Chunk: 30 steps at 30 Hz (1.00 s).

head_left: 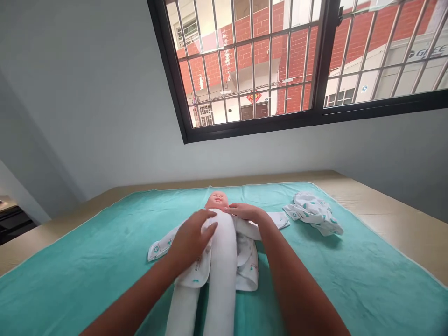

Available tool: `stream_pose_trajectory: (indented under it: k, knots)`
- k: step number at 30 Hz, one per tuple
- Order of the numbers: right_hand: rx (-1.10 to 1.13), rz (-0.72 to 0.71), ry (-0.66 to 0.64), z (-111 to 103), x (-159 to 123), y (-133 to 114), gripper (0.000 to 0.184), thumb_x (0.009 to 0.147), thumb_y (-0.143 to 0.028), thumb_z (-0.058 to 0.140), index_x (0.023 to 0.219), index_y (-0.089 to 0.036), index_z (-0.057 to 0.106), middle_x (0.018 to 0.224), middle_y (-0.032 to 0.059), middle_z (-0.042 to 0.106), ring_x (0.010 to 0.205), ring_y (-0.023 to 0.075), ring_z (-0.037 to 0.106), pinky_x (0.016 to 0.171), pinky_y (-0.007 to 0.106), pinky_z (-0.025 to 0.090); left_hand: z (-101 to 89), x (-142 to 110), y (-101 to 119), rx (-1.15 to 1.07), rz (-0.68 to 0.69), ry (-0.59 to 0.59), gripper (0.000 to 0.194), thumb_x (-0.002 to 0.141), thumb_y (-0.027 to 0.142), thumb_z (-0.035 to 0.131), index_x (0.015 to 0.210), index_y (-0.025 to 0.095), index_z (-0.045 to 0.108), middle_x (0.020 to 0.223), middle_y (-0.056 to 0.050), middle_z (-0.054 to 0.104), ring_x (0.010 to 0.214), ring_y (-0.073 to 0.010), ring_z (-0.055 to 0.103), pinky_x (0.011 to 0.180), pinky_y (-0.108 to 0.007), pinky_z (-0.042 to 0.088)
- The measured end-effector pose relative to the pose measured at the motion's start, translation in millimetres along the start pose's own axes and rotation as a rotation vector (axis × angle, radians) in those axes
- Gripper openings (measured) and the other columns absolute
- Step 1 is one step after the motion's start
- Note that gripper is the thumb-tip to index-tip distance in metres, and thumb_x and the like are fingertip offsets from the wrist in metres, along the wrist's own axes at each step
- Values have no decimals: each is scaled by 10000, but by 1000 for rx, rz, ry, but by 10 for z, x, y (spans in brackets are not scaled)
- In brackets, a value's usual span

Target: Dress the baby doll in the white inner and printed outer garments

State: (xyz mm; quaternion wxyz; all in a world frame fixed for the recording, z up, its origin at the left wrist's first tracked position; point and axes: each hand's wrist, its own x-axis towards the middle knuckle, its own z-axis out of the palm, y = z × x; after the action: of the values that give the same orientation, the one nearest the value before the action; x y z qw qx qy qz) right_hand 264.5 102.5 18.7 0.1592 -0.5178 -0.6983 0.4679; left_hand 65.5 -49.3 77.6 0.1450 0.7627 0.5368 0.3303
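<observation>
A baby doll [224, 261] with a soft white body and legs lies on its back, its head [217, 199] away from me. Under and around it is a white printed baby shirt [249, 275], the front lying open with sleeves out to both sides. My left hand [194, 240] rests over the chest and shirt on the left, thumb and fingers apart. Near the doll's neck and right-side shoulder, my right hand [247, 212] lies with its fingers stretched out flat. Whether any fingertip pinches the fabric is hard to see.
A teal towel [105, 252] covers much of the wooden table [392, 205]. At the right, a crumpled white printed baby garment [315, 213] lies on the towel. Behind the table stand a grey wall [98, 102] and a barred window with a black frame [245, 130].
</observation>
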Motion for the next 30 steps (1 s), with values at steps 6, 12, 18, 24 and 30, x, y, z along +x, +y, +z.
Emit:
stream_pose_trajectory:
  k: [6, 12, 18, 24, 30]
  knots:
    - [-136, 96, -162, -228, -23, 136, 694, 609, -759, 665, 1035, -211, 673, 1071, 119, 673, 861, 295, 666, 721, 394, 526, 257, 395, -351, 330, -45, 27, 234, 878, 364, 518, 1000, 203, 638, 974, -60, 639, 935, -234, 578, 773, -335, 461]
    - [-160, 48, -321, -377, -199, 74, 715, 588, -676, 747, 1139, -240, 617, 1066, 82, 671, 806, 237, 676, 681, 340, 531, 385, 394, -166, 420, 158, -57, 264, 838, 226, 567, 1095, 271, 609, 1178, -27, 617, 1119, -244, 523, 862, -361, 440]
    - [-323, -166, -269, -457, -458, -319, 381, 667, -431, 750, 981, -229, 671, 910, 29, 697, 758, 193, 655, 628, 273, 480, 580, 568, 61, 513, 403, -189, 367, 762, 288, 701, 1091, 212, 556, 1148, -79, 614, 1103, -277, 528, 868, -374, 445]
    - [-406, -54, -66, -760, -835, -472, 311, 720, -369, 699, 1008, -252, 686, 789, 23, 694, 676, 181, 640, 594, 276, 458, 583, 762, 90, 722, 446, -204, 437, 779, 158, 578, 1198, 229, 476, 1018, -71, 607, 883, -236, 572, 658, -330, 430]
    - [-290, 167, 246, -929, -791, -223, 310, 804, -365, 635, 1076, -218, 649, 916, 84, 716, 729, 195, 673, 643, 302, 514, 462, 773, -91, 877, 437, -170, 350, 733, 8, 466, 985, 222, 580, 924, -59, 571, 871, -220, 549, 698, -335, 412]
